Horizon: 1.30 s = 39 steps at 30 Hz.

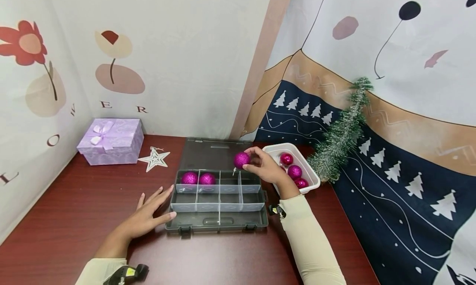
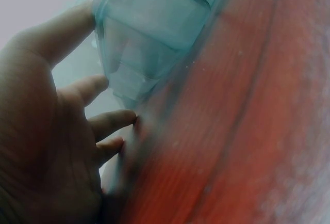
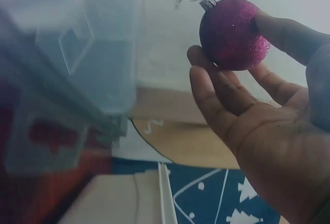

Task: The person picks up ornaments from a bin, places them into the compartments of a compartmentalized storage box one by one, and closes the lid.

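My right hand (image 1: 268,168) pinches a glittery magenta Christmas ball (image 1: 242,160) between thumb and fingers, above the back row of a divided plastic box (image 1: 217,228). In the right wrist view the ball (image 3: 232,33) shows its silver cap and wire hook. Two matching balls, the left one (image 1: 189,178) and its neighbour (image 1: 207,179), sit in the two left compartments of the back row. My left hand (image 1: 146,214) has its fingers spread at the box's left side, thumb and fingertips right at the edge. The box's dark lid (image 1: 208,155) lies folded back behind it.
A white tray (image 1: 314,178) with several magenta balls stands right of the box. Behind it leans a small frosted green tree (image 1: 340,136). A white star ornament (image 1: 154,158) and a lilac gift box (image 1: 110,146) with a bow are at the back left.
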Each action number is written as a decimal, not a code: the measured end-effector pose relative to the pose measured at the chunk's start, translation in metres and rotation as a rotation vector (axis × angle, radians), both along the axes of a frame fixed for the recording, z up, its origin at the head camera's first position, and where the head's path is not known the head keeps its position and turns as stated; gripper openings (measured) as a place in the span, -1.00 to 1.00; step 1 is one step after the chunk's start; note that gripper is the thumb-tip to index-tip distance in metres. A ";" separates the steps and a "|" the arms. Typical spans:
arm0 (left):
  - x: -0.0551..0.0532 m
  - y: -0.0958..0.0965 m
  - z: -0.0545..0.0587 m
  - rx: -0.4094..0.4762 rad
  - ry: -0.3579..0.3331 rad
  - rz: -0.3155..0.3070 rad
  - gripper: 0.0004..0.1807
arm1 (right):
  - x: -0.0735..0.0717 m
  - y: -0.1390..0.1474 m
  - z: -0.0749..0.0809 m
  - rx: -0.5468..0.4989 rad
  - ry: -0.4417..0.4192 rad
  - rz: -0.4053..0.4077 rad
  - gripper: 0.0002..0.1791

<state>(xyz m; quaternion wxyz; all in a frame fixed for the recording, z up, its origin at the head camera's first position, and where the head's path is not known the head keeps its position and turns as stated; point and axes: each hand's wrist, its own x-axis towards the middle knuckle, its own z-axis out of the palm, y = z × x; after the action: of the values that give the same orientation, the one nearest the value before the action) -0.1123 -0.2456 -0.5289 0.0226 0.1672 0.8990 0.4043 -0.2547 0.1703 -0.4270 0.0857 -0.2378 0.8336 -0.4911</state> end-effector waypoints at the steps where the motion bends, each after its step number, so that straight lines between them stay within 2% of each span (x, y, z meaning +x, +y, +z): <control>1: 0.000 0.000 0.000 0.000 -0.001 0.001 -0.05 | 0.001 -0.003 -0.001 0.013 0.011 0.011 -0.51; 7: 0.000 -0.001 0.000 -0.001 -0.004 0.001 -0.05 | 0.003 -0.014 -0.004 0.092 0.051 0.051 -0.54; 16: 0.000 -0.002 0.001 -0.003 -0.002 0.002 -0.05 | 0.003 -0.023 -0.005 0.192 0.078 0.022 -0.55; 22: 0.000 -0.002 0.002 0.003 -0.008 -0.004 -0.05 | 0.000 -0.026 -0.009 0.254 0.062 0.010 -0.54; 30: 0.000 -0.002 0.003 -0.002 -0.005 0.000 -0.05 | -0.003 -0.030 -0.011 0.309 0.072 0.063 -0.58; 39: 0.000 0.000 0.004 0.000 0.009 -0.006 -0.05 | -0.003 -0.036 -0.023 0.394 0.121 0.076 -0.62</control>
<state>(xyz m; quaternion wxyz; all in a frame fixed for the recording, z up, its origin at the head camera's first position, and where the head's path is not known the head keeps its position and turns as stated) -0.1120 -0.2454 -0.5247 0.0199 0.1717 0.8985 0.4035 -0.2574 0.1345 -0.4502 0.0988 -0.2766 0.9076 -0.2999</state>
